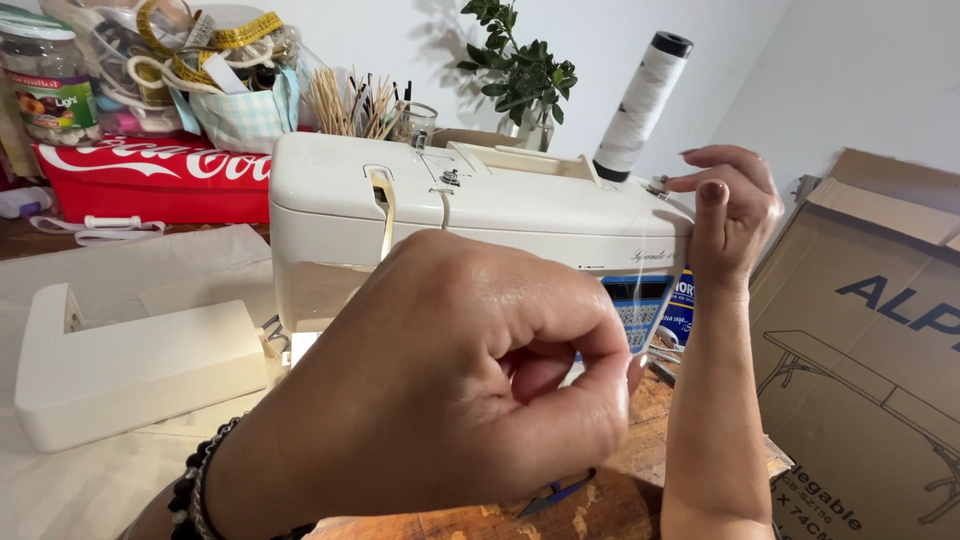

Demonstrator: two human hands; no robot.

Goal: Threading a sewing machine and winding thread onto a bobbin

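A: What is seen at the left?

B: A white extension table (130,365) is laid on pale cloth (70,480), detached from the sewing machine (450,215) and just beside its left end. Behind it, a red tin (160,180) and jars are stacked against the wall.

A: And the left hand (450,390)?

B: It is held close to the camera, in front of the machine. The fingers are curled shut, with thumb and forefinger pinched together. A thin thread (640,285) is seen to run up from that pinch, so the thread is judged to be gripped there, though it is too fine to be certain.

A: Which way is the thread laid?

B: Its long axis is nearly upright, from the left pinch up toward the machine's top right corner. The spool (640,100) is stood there, tilted to the right, above and behind the right hand (730,210).

A: So which hand is nearer the spool?

B: The right 1. It is raised at the machine's right end, fingers bent, fingertips placed on the top edge just below the spool. Whether thread is held by it cannot be told.

A: What room is left?

B: On the right, space is narrowed by a cardboard box (860,340). Open air is left between the 2 hands. Snips (555,493) are laid on the wooden table (480,520) under the left hand.
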